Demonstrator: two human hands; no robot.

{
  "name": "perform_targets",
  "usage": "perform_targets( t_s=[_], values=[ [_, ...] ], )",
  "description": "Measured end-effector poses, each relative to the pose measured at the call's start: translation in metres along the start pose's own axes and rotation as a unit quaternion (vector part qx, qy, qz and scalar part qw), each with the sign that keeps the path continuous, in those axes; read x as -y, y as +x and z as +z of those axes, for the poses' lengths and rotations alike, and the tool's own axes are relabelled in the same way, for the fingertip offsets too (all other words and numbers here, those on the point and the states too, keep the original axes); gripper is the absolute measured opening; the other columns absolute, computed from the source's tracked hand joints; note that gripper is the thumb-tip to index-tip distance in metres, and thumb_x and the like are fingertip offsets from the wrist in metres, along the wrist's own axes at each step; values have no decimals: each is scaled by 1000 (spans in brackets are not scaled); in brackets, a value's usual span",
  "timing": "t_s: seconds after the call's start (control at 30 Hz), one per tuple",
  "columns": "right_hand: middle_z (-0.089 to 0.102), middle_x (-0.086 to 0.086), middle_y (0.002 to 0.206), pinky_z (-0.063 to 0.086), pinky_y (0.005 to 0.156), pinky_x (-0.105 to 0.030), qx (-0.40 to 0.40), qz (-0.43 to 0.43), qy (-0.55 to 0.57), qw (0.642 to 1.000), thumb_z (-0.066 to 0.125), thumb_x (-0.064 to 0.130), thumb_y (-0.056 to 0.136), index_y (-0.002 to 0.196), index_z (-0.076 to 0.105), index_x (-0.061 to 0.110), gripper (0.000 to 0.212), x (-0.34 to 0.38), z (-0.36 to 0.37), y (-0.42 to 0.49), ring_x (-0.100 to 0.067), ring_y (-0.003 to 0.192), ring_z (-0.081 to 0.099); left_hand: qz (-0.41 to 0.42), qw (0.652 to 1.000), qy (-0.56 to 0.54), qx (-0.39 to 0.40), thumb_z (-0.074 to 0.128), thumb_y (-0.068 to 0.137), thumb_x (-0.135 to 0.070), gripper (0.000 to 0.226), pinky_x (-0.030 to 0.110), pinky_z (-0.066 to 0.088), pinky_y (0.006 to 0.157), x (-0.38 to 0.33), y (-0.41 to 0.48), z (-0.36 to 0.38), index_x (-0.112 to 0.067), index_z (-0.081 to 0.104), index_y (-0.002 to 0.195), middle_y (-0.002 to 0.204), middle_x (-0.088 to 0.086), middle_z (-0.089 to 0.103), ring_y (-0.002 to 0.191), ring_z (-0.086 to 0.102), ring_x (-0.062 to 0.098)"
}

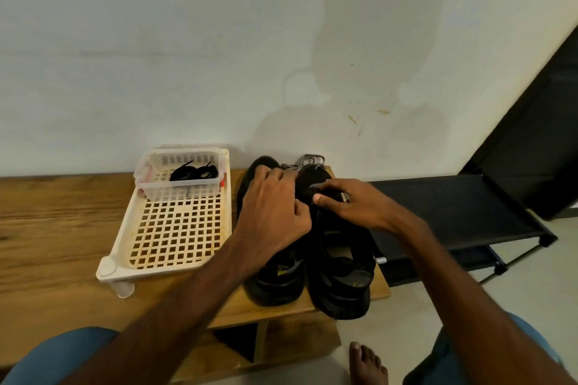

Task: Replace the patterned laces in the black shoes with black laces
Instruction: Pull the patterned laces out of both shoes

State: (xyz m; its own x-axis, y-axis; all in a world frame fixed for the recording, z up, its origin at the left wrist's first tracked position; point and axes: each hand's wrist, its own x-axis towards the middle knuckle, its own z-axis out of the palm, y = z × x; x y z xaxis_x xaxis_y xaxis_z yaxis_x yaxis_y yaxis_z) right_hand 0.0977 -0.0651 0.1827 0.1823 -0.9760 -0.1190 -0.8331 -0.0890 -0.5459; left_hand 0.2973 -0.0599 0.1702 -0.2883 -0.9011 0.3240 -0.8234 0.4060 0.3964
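Fingers (331, 187) of the right hand (353, 203) pinch something dark on the black shoes (341, 297) mid-frame, too blurry to say what. Left hand (275, 212) is curled over the other toe, grip hidden. Patterned laces (308, 161) peek out behind; black laces (194, 171) sit in the basket (181, 189) left of centre.

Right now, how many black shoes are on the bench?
2. The left shoe lies beside the cream tray, under the left hand; the right shoe lies beside it at the bench edge, pinched by the right hand.
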Motion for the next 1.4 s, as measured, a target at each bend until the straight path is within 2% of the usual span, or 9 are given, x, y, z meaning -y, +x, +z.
perform_targets(
  t_s=[0.23,0.4,0.6,0.77,0.83,0.93,1.03,1.23,1.4],
  values=[
    [56,9,135,49,105,-36,50,2,20,999,66,50,94,142,54,28,54,-5,-1,-23,-10,122,54,-29,997,-54,48,47,76,-44,75,39,39,112,9,-18,-22,-15,46,145,147,6,47,137,40,23],
    [55,10,137,43,90,-20,24,25,32,999,65,43,97,145,53,25,53,-4,-1,-18,-13,127,53,-32,994,-8,106,68,78,-29,76,37,48,101,20,-18,-23,-15,41,147,143,5,47,130,47,23],
    [52,-1,147,43,103,-30,19,42,16,999,65,32,98,148,51,22,53,6,-6,-14,-18,128,51,11,998,1,56,67,93,-24,50,25,43,91,28,-14,-16,-18,52,140,136,2,55,122,55,18],
    [66,-6,127,54,91,-29,-6,20,-25,999,66,27,97,135,61,16,40,16,-2,-16,-19,109,63,18,999,-15,24,67,95,-32,38,24,41,90,25,-13,-15,-19,62,131,125,0,64,114,58,16],
    [68,-6,126,52,97,-29,-64,-16,-60,996,69,22,94,130,67,13,37,22,3,-20,-20,114,64,9,1000,-24,9,68,95,-32,34,20,38,85,24,-13,-15,-19,66,127,120,-2,68,109,61,13],
    [70,3,124,50,99,-25,-167,-83,-50,981,76,24,90,121,74,18,32,37,11,-24,-13,115,63,-24,998,-61,-10,75,89,-34,32,18,45,79,29,-12,-15,-21,72,118,111,-6,73,91,65,7],
    [74,10,109,55,85,-23,-162,-106,-31,981,78,36,88,114,77,24,29,48,24,-23,-3,96,66,-41,994,-105,-2,81,83,-36,32,17,52,72,36,-11,-15,-26,74,113,103,-12,73,71,61,-1],
    [76,9,106,59,82,-31,-151,-95,-53,983,72,34,94,118,75,30,24,57,38,-11,-8,90,67,-46,973,-228,9,84,80,-16,36,19,60,72,41,-14,-16,-22,73,114,109,-11,73,86,69,1],
    [76,10,107,59,83,-32,-151,-95,-31,983,71,31,95,116,77,30,22,54,33,-10,-7,92,67,-125,924,-360,-30,80,86,-13,19,29,63,77,51,-24,-19,-19,77,104,98,-7,77,87,75,8]
  ],
)
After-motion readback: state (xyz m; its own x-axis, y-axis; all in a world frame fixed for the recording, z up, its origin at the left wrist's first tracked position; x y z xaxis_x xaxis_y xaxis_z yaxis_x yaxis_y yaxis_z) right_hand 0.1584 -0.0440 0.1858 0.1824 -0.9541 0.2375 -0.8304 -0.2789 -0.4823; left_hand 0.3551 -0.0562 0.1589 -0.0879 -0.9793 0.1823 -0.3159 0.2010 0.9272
